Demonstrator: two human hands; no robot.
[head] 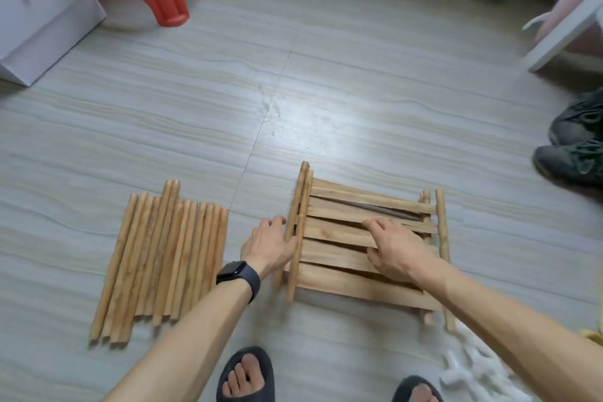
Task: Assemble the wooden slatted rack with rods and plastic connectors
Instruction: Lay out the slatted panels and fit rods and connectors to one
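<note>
The rack (342,281) lies on the floor, right of centre in the lower half. Its pale flat slats run crosswise, slightly askew with uneven gaps, between round rods at each end. The left hand (270,246) has its fingers wrapped round the left end rod (296,202). The right hand (393,253) rests on the slats with its fingers bent; I cannot tell whether they hook one. Loose rods (163,254) lie at lower left, and white connectors (463,369) at lower right.

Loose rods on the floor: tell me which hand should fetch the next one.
Left. The left hand holds the rack's left side rod, right beside the loose rods; the right hand rests on the slats farther right and would likely have to reach across.
</note>
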